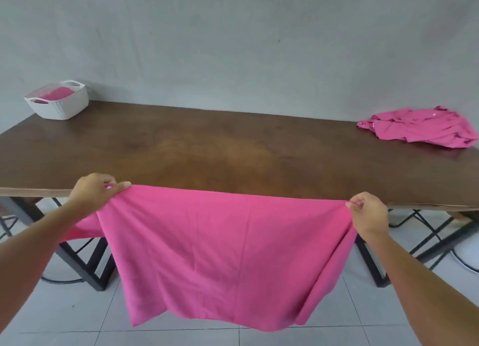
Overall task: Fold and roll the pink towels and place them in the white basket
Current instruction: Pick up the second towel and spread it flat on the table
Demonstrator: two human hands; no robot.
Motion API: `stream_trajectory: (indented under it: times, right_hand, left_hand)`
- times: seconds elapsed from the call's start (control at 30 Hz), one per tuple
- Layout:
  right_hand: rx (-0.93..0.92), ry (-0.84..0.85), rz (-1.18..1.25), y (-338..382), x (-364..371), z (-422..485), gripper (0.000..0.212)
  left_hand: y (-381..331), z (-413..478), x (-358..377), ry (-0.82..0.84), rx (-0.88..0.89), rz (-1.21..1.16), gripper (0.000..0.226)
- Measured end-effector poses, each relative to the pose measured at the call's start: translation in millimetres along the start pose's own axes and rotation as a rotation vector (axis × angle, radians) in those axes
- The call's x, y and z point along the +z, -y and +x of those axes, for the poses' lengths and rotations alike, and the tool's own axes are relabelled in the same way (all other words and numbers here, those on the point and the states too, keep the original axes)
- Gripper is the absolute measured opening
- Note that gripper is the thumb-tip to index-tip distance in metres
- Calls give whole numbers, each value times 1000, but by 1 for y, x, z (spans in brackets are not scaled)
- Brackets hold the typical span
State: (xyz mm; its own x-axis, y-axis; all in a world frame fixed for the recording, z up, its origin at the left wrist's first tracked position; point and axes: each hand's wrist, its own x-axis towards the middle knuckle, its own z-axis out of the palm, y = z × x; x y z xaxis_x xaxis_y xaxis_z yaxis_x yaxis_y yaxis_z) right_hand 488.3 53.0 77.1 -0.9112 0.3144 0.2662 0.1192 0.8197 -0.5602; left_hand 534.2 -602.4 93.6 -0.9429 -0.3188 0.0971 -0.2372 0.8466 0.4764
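Pinching top corners of the towel [233, 255] with left hand [96, 192] and right hand [370, 213], arms outstretched, before the near edge of the tabletop [233, 151].

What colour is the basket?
White; the basket shows best in the head view, far left.

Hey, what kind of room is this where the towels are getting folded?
Probably a plain workroom or utility space: a bare grey wall, a tiled floor, and a long wooden table on a black metal frame, holding a white basket and a heap of pink towels.
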Motion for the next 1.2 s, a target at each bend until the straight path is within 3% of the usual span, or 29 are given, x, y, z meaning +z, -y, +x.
stream_trajectory:
  times: [0.4,0.8,1.2]
  right_hand:
    - [124,63,8,9,12,4,20]
    - [144,30,-192,31,35,60,40]
    - [136,123,-59,1,111,164,37]
  left_hand:
    - [28,39,11,106,-4,-29,60]
    - [-3,89,28,-22,-53,-33,53]
    - [-38,153,82,-114,-244,-8,44]
